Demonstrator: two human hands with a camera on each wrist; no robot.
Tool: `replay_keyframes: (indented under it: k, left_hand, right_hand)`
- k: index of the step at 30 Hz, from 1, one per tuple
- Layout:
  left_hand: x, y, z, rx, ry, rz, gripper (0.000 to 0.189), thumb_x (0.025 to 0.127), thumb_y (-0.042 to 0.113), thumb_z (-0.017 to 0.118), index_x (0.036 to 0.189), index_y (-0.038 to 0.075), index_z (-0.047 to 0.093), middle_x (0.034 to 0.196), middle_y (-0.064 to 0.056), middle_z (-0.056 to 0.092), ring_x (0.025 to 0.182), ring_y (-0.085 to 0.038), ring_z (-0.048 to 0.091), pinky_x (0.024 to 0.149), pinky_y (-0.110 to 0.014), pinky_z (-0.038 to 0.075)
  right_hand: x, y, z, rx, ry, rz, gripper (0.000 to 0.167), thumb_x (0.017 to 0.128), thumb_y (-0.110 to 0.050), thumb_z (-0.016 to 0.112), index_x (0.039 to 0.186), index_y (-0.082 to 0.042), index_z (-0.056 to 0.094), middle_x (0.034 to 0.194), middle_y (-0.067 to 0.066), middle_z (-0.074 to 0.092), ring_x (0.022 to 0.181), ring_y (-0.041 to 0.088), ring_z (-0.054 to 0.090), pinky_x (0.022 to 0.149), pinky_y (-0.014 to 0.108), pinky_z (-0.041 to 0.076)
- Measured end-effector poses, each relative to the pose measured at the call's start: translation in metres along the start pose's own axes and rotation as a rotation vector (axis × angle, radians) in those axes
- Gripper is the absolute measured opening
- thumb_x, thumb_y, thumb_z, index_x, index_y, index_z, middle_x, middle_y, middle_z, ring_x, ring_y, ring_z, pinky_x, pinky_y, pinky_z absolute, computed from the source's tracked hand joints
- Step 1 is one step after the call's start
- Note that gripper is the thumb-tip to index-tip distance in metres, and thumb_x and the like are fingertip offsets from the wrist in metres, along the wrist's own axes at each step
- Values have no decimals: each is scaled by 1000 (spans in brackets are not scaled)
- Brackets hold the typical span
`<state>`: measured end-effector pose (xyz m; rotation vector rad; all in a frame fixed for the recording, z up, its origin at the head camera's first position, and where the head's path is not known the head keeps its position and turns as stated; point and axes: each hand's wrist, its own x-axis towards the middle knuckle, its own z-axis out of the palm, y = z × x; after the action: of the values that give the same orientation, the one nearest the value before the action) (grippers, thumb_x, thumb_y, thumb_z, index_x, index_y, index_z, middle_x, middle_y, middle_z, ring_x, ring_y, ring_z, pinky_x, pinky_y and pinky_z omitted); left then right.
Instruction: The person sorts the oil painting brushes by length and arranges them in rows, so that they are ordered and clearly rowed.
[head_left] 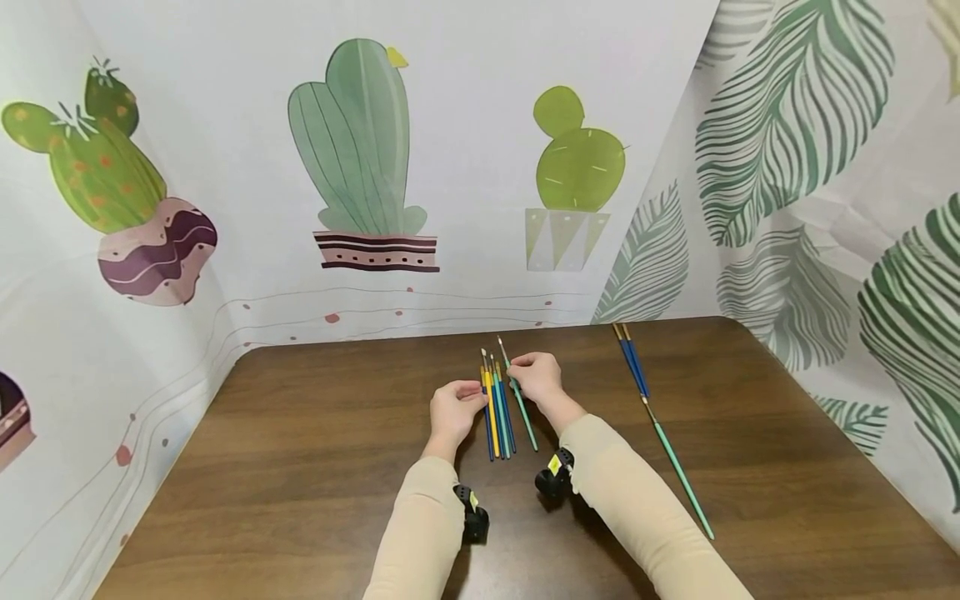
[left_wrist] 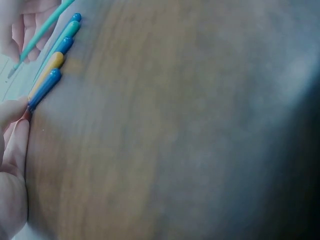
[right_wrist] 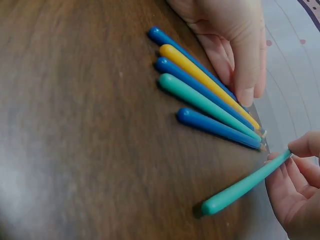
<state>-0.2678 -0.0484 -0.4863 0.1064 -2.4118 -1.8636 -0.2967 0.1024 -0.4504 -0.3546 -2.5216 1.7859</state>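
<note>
Several slim paintbrushes lie side by side mid-table, bristles toward the wall: a yellow paintbrush (head_left: 492, 412), a green paintbrush (right_wrist: 200, 100), and blue ones. My left hand (head_left: 453, 412) is at the row's left side, its thumb and finger pinching the outermost blue paintbrush (left_wrist: 46, 89) near its upper part. On the row's right, my right hand (head_left: 538, 377) pinches another green paintbrush (right_wrist: 245, 186) between thumb and fingers. That brush slants apart from the row, its rounded handle end low over the tabletop. Its bristle tip (head_left: 500, 340) points toward the wall.
Farther right on the brown table (head_left: 315, 467) lie two blue paintbrushes (head_left: 632, 360) and a separate green paintbrush (head_left: 684, 471), nearly end to end. A wall cloth (head_left: 472, 167) with printed cacti hangs at the table's back edge. A black wrist camera (head_left: 555, 475) sits on each sleeve.
</note>
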Motion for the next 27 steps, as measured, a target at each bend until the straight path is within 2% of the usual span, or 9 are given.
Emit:
replay_keyframes:
  k: [11, 22, 27]
  left_hand:
    - [0, -1, 0, 6, 1, 8, 23, 79, 5, 73, 101, -3, 69, 98, -18, 72, 92, -26, 70, 82, -33, 57]
    - [0, -1, 1, 4, 3, 6, 23, 79, 3, 73, 100, -3, 69, 98, -18, 72, 92, -26, 70, 82, -32, 57]
    - [-1, 0, 0, -5, 5, 19, 23, 78, 2, 74, 99, -4, 69, 97, -19, 72, 90, -26, 71, 80, -32, 57]
  right_hand:
    - [-4, 1, -13, 103, -61, 18, 21, 83, -7, 66, 101, 3, 68, 86, 12, 66, 64, 13, 63, 51, 23, 54]
    - [-8, 5, -33, 151, -111, -13, 29, 84, -2, 61, 110, 11, 63, 78, 8, 65, 62, 13, 61, 51, 24, 54]
    - [-10, 7, -44, 147, -121, -11, 31, 86, -2, 58, 114, 11, 61, 86, 13, 66, 63, 11, 61, 53, 23, 55]
